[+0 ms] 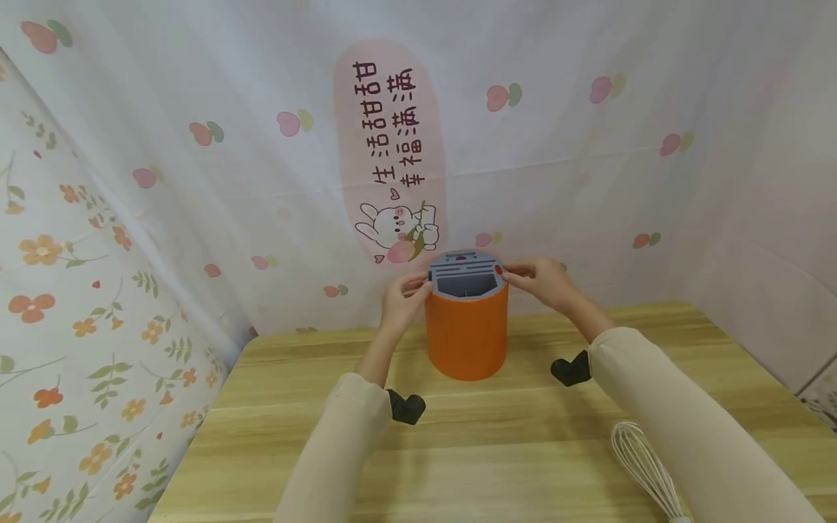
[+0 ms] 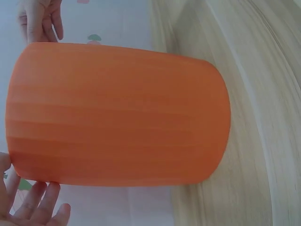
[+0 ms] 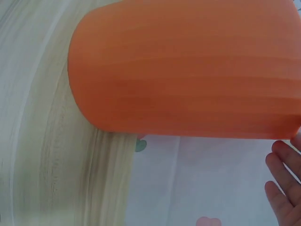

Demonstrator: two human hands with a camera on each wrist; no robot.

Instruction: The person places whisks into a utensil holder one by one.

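Observation:
An orange cylindrical utensil holder [image 1: 467,338] stands upright on the wooden table, near the patterned cloth behind it. Its grey top insert [image 1: 461,263] has slots, a larger opening toward the front and a red spot at right. At the left of the rim, the left hand [image 1: 400,303] holds it with thumb and fingertips. Opposite, the right hand [image 1: 549,282] holds the rim by thumb and fingers. Both wrist views show the smooth orange side of the holder; in the right one, several fingers [image 3: 284,176] reach in from the edge, only partly visible.
A whisk [image 1: 644,465] with pale wires lies on the table [image 1: 484,450] at the front right, partly hidden by the right sleeve. A cloth [image 1: 562,181] with fruit prints and writing hangs behind; a flowered cloth [image 1: 85,312] is on the left.

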